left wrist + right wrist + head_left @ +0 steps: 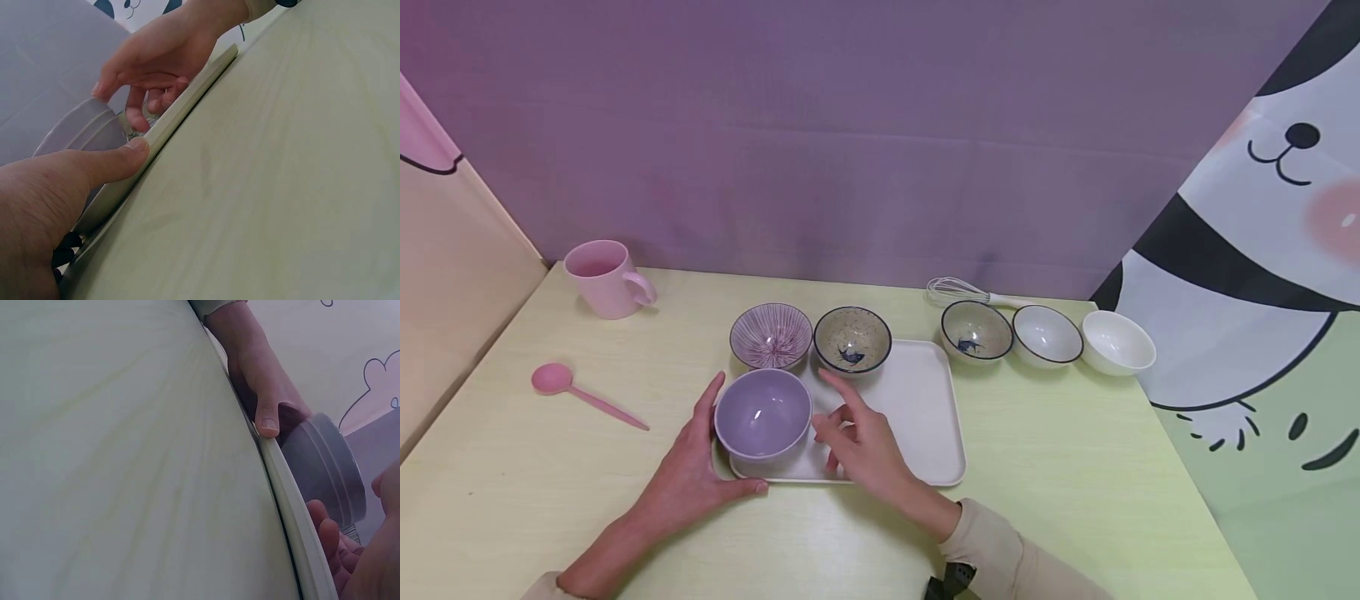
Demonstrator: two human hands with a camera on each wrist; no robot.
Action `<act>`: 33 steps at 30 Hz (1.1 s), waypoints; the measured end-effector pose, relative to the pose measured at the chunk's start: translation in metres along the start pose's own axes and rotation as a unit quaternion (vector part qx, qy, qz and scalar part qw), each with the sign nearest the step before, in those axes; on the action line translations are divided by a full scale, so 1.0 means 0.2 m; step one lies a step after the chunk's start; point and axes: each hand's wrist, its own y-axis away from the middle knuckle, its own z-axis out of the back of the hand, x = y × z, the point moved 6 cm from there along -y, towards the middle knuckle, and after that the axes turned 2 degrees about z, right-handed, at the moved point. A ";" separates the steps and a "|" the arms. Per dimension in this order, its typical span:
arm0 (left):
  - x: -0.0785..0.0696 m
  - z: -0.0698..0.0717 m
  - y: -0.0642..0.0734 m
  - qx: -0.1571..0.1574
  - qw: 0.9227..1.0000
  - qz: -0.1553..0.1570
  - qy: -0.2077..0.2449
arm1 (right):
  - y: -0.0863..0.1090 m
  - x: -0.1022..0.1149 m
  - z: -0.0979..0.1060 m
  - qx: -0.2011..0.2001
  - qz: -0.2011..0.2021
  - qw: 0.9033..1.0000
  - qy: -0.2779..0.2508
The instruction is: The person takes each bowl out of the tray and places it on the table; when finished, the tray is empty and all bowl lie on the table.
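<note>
A purple bowl [763,414] stands on the front left of a white rectangular tray [921,417]. My left hand [692,467] spans the bowl's left side with fingers extended. Its straight thumb touches the tray's front edge, as the left wrist view shows; the other fingertips are hidden there. On the bowl's right, my right hand [868,446] has its thumb at the rim, index finger pointing forward and the other fingers loosely bent. Behind the purple bowl are a striped bowl [771,335] and a speckled, dark-rimmed bowl [852,340] at the tray's back edge.
A pink mug [606,283] stands at the back left, with a pink spoon [587,396] in front of it. Toward the back right are another speckled bowl [977,332], a dark-rimmed white bowl [1047,336] and a plain white bowl [1117,343]. Behind them lies a whisk [966,292].
</note>
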 end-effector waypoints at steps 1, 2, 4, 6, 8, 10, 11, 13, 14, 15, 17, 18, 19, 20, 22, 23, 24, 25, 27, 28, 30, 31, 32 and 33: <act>0.00 0.00 0.00 0.000 1.000 0.000 0.000 | -0.01 0.00 -0.01 0.002 -0.004 1.000 0.000; 0.00 0.00 0.00 0.000 1.000 0.000 -0.001 | -0.01 0.00 -0.01 0.003 -0.007 1.000 0.001; 0.00 0.00 0.00 -0.002 1.000 -0.001 -0.004 | -0.02 -0.01 -0.02 0.005 -0.013 1.000 0.004; 0.00 0.00 0.00 -0.003 1.000 -0.003 -0.006 | -0.02 0.00 -0.03 0.005 -0.016 1.000 0.004; 0.00 0.00 0.00 -0.005 1.000 -0.006 -0.007 | -0.03 0.00 -0.04 0.006 -0.016 1.000 0.000; 0.00 0.00 0.00 -0.005 1.000 -0.010 -0.007 | -0.04 0.00 -0.04 0.007 -0.016 1.000 -0.007; 0.00 -0.01 0.00 -0.006 1.000 -0.012 -0.007 | -0.04 0.00 -0.05 0.007 -0.016 1.000 -0.011; 0.00 -0.01 0.00 -0.007 1.000 -0.013 -0.007 | -0.04 -0.01 -0.06 0.009 -0.017 1.000 -0.017; 0.00 -0.01 0.00 -0.008 1.000 -0.013 -0.008 | -0.04 -0.01 -0.06 0.009 -0.017 1.000 -0.018; 0.00 0.00 0.00 -0.008 1.000 -0.014 -0.008 | -0.04 -0.01 -0.06 0.010 -0.017 1.000 -0.019; -0.01 0.00 0.00 -0.009 1.000 -0.015 -0.008 | -0.04 -0.01 -0.07 0.011 -0.019 1.000 -0.021; -0.01 0.00 0.00 -0.010 1.000 -0.016 -0.008 | -0.04 -0.01 -0.07 0.012 -0.020 1.000 -0.021; -0.01 0.00 0.00 -0.010 1.000 -0.017 -0.007 | -0.05 -0.01 -0.08 0.013 -0.021 0.999 -0.020; -0.01 0.00 0.00 -0.009 1.000 -0.018 -0.006 | -0.05 -0.01 -0.08 0.014 -0.022 0.999 -0.019; -0.01 0.00 0.01 -0.009 1.000 -0.020 -0.006 | -0.04 -0.01 -0.08 0.013 -0.025 0.999 -0.015; -0.01 0.00 0.01 -0.010 1.000 -0.021 -0.007 | -0.04 -0.01 -0.08 0.012 -0.025 1.000 -0.013; -0.01 0.00 0.00 -0.010 1.000 -0.022 -0.007 | -0.04 0.00 -0.08 0.010 -0.024 1.000 -0.012; -0.01 0.00 0.00 -0.010 1.000 -0.022 -0.008 | -0.05 0.00 -0.08 0.008 -0.024 1.000 -0.010; -0.01 0.00 0.00 -0.010 1.000 -0.021 -0.009 | -0.05 0.00 -0.09 0.003 -0.024 1.000 -0.009; -0.01 0.00 0.00 -0.010 1.000 -0.021 -0.009 | -0.05 0.00 -0.09 0.000 -0.024 1.000 -0.009; 0.00 0.00 0.00 -0.010 1.000 -0.021 -0.007 | -0.06 0.01 -0.09 -0.006 -0.024 1.000 -0.013; 0.00 0.00 0.00 -0.010 1.000 -0.021 -0.006 | -0.06 0.01 -0.09 -0.009 -0.025 1.000 -0.015; 0.00 0.00 0.00 -0.010 1.000 -0.022 -0.006 | -0.06 0.01 -0.09 -0.011 -0.027 0.999 -0.017; -0.01 0.00 0.00 -0.011 1.000 -0.022 -0.005 | -0.06 0.02 -0.09 -0.014 -0.029 0.999 -0.021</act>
